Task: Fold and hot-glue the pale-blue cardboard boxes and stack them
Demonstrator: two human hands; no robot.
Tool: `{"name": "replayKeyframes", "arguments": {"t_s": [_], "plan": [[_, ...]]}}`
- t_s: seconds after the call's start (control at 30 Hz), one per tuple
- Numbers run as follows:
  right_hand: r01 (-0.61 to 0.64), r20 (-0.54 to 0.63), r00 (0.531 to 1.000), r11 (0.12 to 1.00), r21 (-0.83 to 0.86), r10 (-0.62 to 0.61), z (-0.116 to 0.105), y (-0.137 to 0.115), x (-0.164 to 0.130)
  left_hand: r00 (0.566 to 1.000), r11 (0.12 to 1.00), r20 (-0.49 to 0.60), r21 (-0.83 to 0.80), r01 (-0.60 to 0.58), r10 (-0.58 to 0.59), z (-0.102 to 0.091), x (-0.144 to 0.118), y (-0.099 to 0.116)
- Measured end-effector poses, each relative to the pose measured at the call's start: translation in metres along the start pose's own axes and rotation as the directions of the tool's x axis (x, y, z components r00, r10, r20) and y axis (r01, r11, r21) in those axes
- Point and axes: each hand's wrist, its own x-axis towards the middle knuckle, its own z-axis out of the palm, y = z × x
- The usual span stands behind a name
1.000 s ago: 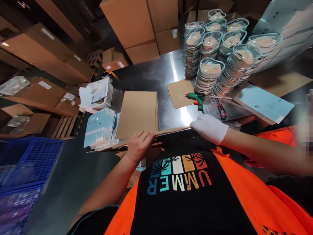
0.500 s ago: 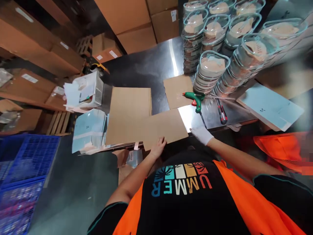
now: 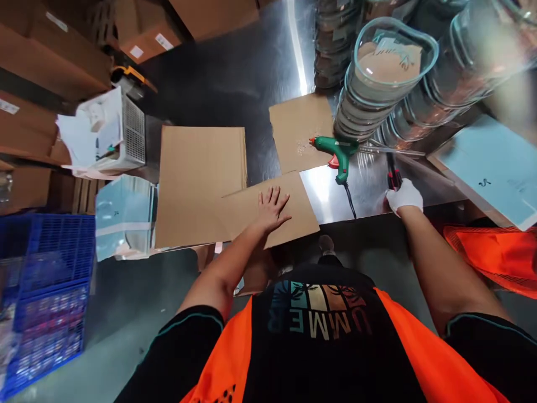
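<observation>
My left hand (image 3: 272, 212) is bare and lies flat, fingers spread, on a loose cardboard sheet (image 3: 300, 207). That sheet overlaps a larger cardboard piece (image 3: 201, 179) to its left. At the table's front edge, my right hand (image 3: 405, 196), in a white glove, closes on the red-and-black handle of a screwdriver (image 3: 393, 178); the glove hides part of the handle. Between the hands and farther back, a green glue gun (image 3: 339, 152) lies with its nozzle over a smaller cardboard square (image 3: 300, 131).
Stacked clear containers (image 3: 373, 106) stand at the back right. A pale blue box (image 3: 493, 168) sits at the right. On the left are wrapped pale blue sheets (image 3: 123, 215), a white basket (image 3: 133, 129) and blue crates (image 3: 56, 268). The metal table (image 3: 218, 73) ends just before my body.
My left hand has gone from the sheet's front edge to flat on top of it. My right hand has left the sheet's corner, moved right and taken hold of the screwdriver. The view has shifted.
</observation>
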Motion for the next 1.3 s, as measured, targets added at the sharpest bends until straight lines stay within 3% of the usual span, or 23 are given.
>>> {"name": "replayKeyframes", "arguments": {"t_s": [0.13, 0.2, 0.27, 0.33, 0.43, 0.53, 0.63, 0.87, 1.07, 1.2, 1.3], "plan": [[-0.014, 0.074, 0.997, 0.972, 0.233, -0.004, -0.001, 0.021, -0.042, 0.999, 1.0, 0.029, -0.009, -0.014, 0.014, 0.009, 0.019, 0.0], [-0.039, 0.214, 0.976, 0.933, 0.358, -0.042, 0.005, 0.029, -0.076, 0.996, 0.996, 0.024, -0.026, -0.083, 0.084, 0.009, 0.027, 0.0], [-0.107, 0.428, 0.899, 0.899, 0.425, -0.096, 0.017, 0.032, -0.109, 0.988, 0.986, 0.008, -0.06, -0.153, 0.154, 0.009, 0.035, 0.0], [-0.18, 0.608, 0.785, 0.896, 0.406, -0.118, 0.033, 0.032, -0.133, 0.983, 0.978, -0.023, -0.092, -0.186, 0.185, 0.01, 0.04, -0.002], [-0.215, 0.711, 0.696, 0.919, 0.331, -0.094, 0.053, 0.029, -0.149, 0.979, 0.971, -0.08, -0.134, -0.199, 0.189, 0.015, 0.043, -0.009], [-0.207, 0.748, 0.658, 0.936, 0.286, -0.083, 0.06, 0.029, -0.147, 0.971, 0.962, -0.16, -0.179, -0.207, 0.18, 0.02, 0.041, -0.018], [-0.195, 0.753, 0.653, 0.944, 0.267, -0.078, 0.057, 0.029, -0.141, 0.961, 0.958, -0.228, -0.201, -0.204, 0.157, 0.023, 0.039, -0.024], [-0.197, 0.813, 0.58, 0.96, 0.199, -0.049, 0.053, 0.028, -0.139, 0.968, 0.958, -0.209, -0.22, -0.186, 0.14, 0.023, 0.038, -0.029], [-0.21, 0.781, 0.624, 0.958, 0.196, -0.024, 0.045, 0.027, -0.132, 0.98, 0.962, -0.171, -0.231, -0.143, 0.105, 0.021, 0.038, -0.031], [-0.207, 0.812, 0.584, 0.967, 0.148, 0.001, 0.039, 0.023, -0.131, 0.977, 0.958, -0.186, -0.247, -0.144, 0.099, 0.024, 0.04, -0.033], [-0.22, 0.809, 0.588, 0.966, 0.139, 0.018, 0.037, 0.021, -0.131, 0.971, 0.957, -0.218, -0.246, -0.152, 0.098, 0.025, 0.039, -0.034]]}}
